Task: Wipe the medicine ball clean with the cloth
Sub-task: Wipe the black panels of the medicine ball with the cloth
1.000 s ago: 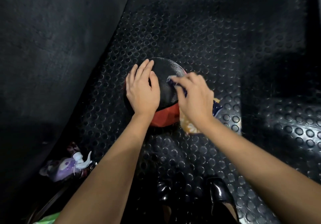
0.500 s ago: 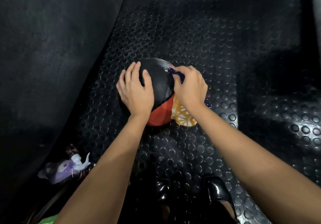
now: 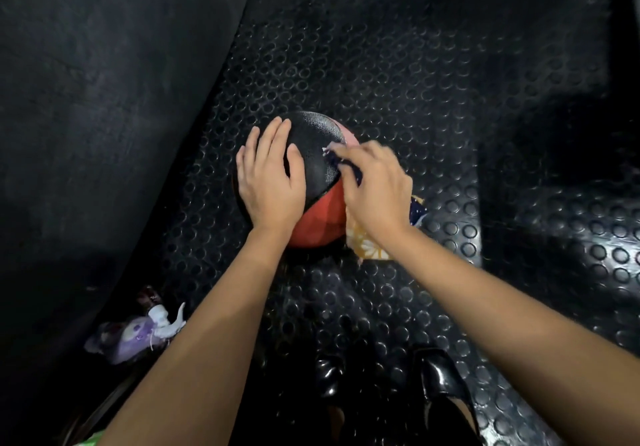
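Note:
A black and red medicine ball sits on the studded black rubber floor at the centre of the view. My left hand lies flat on the ball's left side, fingers straight. My right hand grips a patterned cloth, dark blue and yellow with white flowers, and presses it against the ball's right side. The cloth's loose end hangs below my right wrist; most of the cloth is hidden under the hand. The hand is motion-blurred.
A dark padded wall or mat slopes along the left. A small purple and white plush toy lies at the lower left. My black glossy shoes stand on the floor near the bottom edge. A raised studded step is at the right.
My right hand has rubbed the cloth back and forth over the ball's right side, and the ball has turned a little, showing a pale pink patch at its top right. My left hand stays on the ball.

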Action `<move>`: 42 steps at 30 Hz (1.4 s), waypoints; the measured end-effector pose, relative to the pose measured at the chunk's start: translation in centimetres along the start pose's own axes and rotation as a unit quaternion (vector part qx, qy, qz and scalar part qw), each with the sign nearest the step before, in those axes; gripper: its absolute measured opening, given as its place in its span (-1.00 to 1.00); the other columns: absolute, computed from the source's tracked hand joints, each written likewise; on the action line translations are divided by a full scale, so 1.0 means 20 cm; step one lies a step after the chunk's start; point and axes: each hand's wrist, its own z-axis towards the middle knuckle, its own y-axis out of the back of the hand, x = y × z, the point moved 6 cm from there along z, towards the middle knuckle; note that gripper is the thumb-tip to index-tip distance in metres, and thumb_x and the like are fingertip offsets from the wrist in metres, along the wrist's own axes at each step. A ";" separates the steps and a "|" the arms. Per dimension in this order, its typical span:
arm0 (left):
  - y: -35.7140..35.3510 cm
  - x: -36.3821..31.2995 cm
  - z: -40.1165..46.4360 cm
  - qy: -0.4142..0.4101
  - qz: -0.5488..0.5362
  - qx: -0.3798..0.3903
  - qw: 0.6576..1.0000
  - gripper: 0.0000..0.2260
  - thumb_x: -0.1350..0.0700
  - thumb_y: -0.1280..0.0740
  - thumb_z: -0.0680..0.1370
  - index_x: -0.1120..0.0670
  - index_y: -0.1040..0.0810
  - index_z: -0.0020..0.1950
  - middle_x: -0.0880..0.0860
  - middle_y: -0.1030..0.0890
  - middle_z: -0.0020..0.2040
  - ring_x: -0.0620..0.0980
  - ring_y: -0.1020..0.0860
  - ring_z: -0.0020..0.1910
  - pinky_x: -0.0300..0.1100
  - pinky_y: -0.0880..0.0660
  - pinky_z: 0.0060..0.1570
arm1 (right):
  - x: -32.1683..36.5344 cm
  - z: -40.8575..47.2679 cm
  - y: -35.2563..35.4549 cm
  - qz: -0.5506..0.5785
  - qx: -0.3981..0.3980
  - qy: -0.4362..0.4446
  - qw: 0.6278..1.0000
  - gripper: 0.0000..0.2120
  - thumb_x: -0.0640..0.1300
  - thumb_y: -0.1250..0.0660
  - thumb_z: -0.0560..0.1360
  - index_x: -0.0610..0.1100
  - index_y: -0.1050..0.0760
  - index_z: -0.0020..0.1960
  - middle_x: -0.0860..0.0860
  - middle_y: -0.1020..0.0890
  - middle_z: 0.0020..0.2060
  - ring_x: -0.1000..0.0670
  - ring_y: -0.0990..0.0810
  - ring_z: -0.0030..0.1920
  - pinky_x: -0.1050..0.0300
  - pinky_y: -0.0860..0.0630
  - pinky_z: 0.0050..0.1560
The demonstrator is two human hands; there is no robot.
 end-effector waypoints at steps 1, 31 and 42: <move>0.00 0.00 0.00 0.004 0.001 -0.004 1.000 -0.55 -0.04 0.01 0.60 0.04 -0.43 0.41 -0.05 -0.43 0.41 0.02 -0.27 0.46 0.03 -0.15 0.45 | -0.03 0.05 -0.01 0.007 0.003 -0.040 0.999 -0.76 -0.11 -0.27 0.53 0.04 -0.57 0.16 0.06 -0.57 0.00 -0.01 -0.48 0.09 0.11 -0.40 -0.10; 0.01 0.05 0.01 0.090 0.009 -0.013 0.996 -0.58 0.01 -0.02 0.61 0.03 -0.39 0.44 -0.04 -0.39 0.44 0.06 -0.23 0.48 0.07 -0.12 0.45 | 0.10 0.00 -0.03 -0.043 -0.027 0.036 0.998 -0.78 -0.15 -0.29 0.49 0.02 -0.61 0.09 0.04 -0.57 -0.10 -0.01 -0.50 -0.03 0.17 -0.35 -0.31; 0.01 0.03 0.00 0.092 0.014 -0.021 0.995 -0.58 0.00 -0.02 0.61 0.04 -0.40 0.43 -0.03 -0.40 0.43 0.06 -0.25 0.47 0.08 -0.12 0.44 | 0.13 0.03 -0.03 -0.042 -0.005 0.036 0.998 -0.78 -0.14 -0.29 0.50 0.00 -0.60 0.10 0.02 -0.58 -0.05 -0.03 -0.51 0.00 0.16 -0.36 -0.26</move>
